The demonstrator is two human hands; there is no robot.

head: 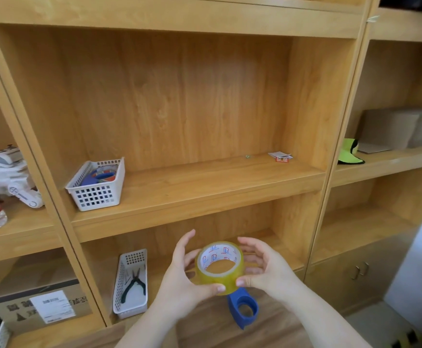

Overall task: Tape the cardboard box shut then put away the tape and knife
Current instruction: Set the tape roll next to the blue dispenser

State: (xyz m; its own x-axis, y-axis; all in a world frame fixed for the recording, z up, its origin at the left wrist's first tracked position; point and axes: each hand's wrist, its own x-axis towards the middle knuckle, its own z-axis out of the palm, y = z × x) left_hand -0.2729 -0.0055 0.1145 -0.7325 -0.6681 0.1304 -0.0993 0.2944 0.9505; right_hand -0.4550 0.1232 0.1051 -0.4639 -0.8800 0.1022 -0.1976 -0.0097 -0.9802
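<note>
I hold a roll of yellowish clear packing tape (218, 267) with a white printed core, in front of the lower shelf. My left hand (185, 277) grips its left side and my right hand (265, 267) grips its right side. A blue plastic tape handle (242, 308) hangs below the roll. A white basket (97, 187) on the middle shelf holds other tape rolls. A cardboard box (39, 305) with a white label sits on the low left shelf. No knife is visible.
A wooden shelving unit (197, 197) fills the view. A white tray with black pliers (132, 285) lies on the lower shelf. Small paper packets (281, 156) sit at the middle shelf's right. A white toy robot (6, 174) and bottle stand at left; a green cloth (349, 151) and boxes at right.
</note>
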